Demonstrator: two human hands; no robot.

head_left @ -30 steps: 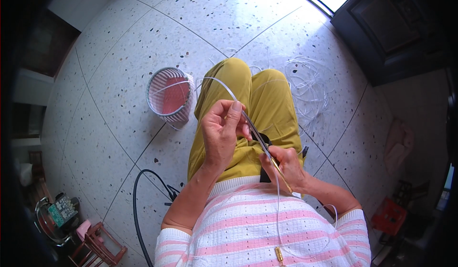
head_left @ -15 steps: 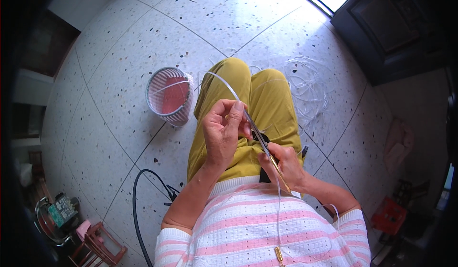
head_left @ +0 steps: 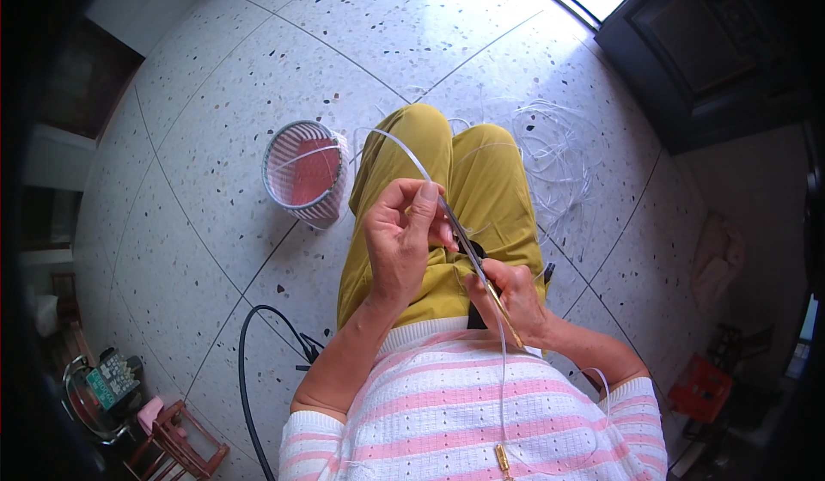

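Observation:
Between the thumb and fingers of my left hand (head_left: 400, 236) is pinched a flat white plastic strip (head_left: 400, 143), which arcs up over my left knee. My right hand (head_left: 514, 299) grips a long slim tool (head_left: 504, 314) with a gold-coloured end and a dark metal shaft; its exact kind is unclear. The shaft slants up to my left fingertips, alongside the strip. Both hands are above my lap. A woven basket (head_left: 272, 185) with a grey rim, white and grey sides and a reddish bottom is on the floor left of my knees.
Loose coils of clear-white strip (head_left: 559, 159) lie on the floor right of my knees. A black cable (head_left: 243, 369) curves at lower left, near a small wooden stool (head_left: 185, 451). A dark door (head_left: 687, 51) stands at upper right, and a red object (head_left: 700, 389) lower right.

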